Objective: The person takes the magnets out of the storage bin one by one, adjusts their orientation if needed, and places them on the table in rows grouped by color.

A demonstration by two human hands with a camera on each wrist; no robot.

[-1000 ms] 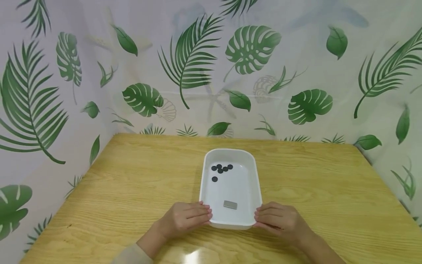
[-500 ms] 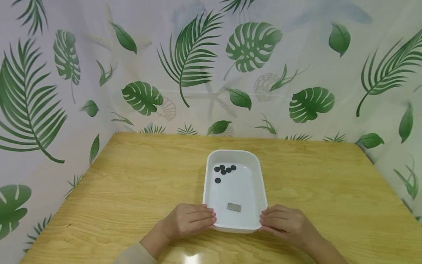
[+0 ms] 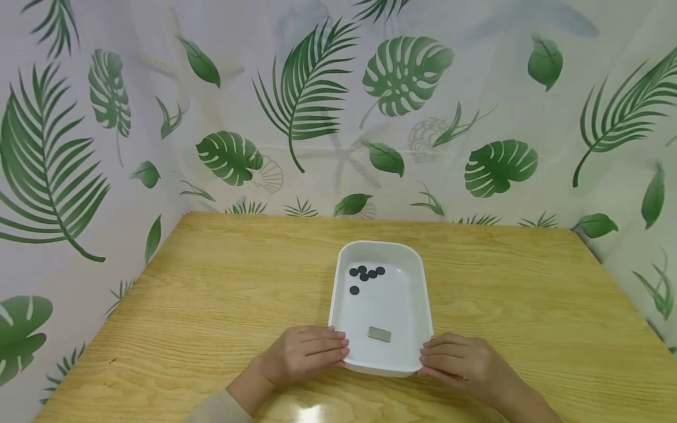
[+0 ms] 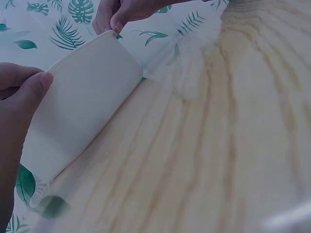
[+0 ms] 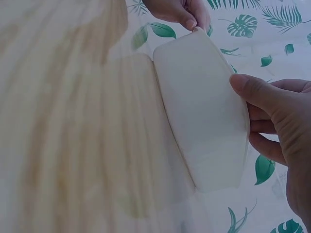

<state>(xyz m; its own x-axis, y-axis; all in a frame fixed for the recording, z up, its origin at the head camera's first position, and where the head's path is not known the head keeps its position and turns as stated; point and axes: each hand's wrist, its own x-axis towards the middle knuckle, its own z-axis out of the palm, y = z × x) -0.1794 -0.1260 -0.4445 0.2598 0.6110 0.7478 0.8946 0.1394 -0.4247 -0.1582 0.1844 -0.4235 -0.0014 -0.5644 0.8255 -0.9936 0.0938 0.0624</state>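
A white tray (image 3: 383,371) with rounded corners sits on the wooden table. My left hand (image 3: 309,351) grips its near left corner, and my right hand (image 3: 462,359) holds the near right corner. In the left wrist view, the left thumb (image 4: 39,86) lies against the outer near wall. The right wrist view has the right thumb (image 5: 250,87) on that wall, with fingers behind the rim. Several small black discs (image 3: 364,277) lie on the tray floor at the far left, most of them clustered. Near the front of the tray lies a small silver-grey rectangular block (image 3: 379,334).
The yellow wood-grain table (image 3: 238,270) extends around the tray. A pale backdrop cloth (image 3: 328,182) printed with green leaves rises behind the table and along both sides.
Both hands have shifted the tray slightly to the right and a little toward me. The discs and the block have moved along with it; the grip looks the same.
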